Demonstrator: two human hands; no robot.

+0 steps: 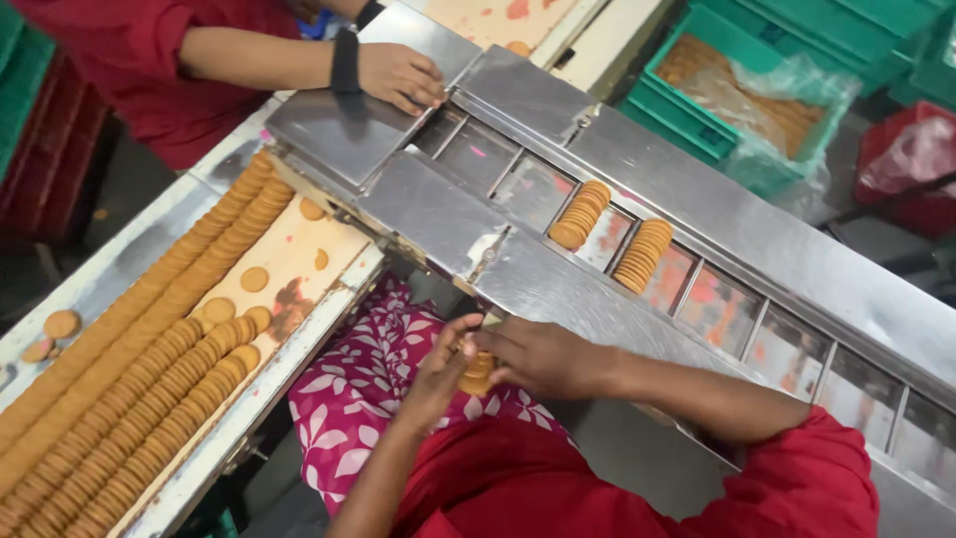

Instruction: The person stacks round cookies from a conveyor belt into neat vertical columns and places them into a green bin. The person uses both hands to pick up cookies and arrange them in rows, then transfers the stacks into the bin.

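My left hand [441, 371] and my right hand [543, 356] meet over my lap, just below the edge of the steel conveyor [558, 289]. Between them they grip a small stack of round brown biscuits [478, 373], mostly hidden by the fingers. Two stacks of biscuits [581, 214] [642, 254] lie on edge in neighbouring pockets of the conveyor's channel. To my left, long rows of biscuits [149, 369] stand on edge on a feed tray [329, 299], with a few loose ones lying flat.
A co-worker in a red top rests a hand [400, 76] with a black wristband on the steel cover at the top. A green crate [687, 110] holds bagged biscuits at the upper right, beside a red bag [911, 154].
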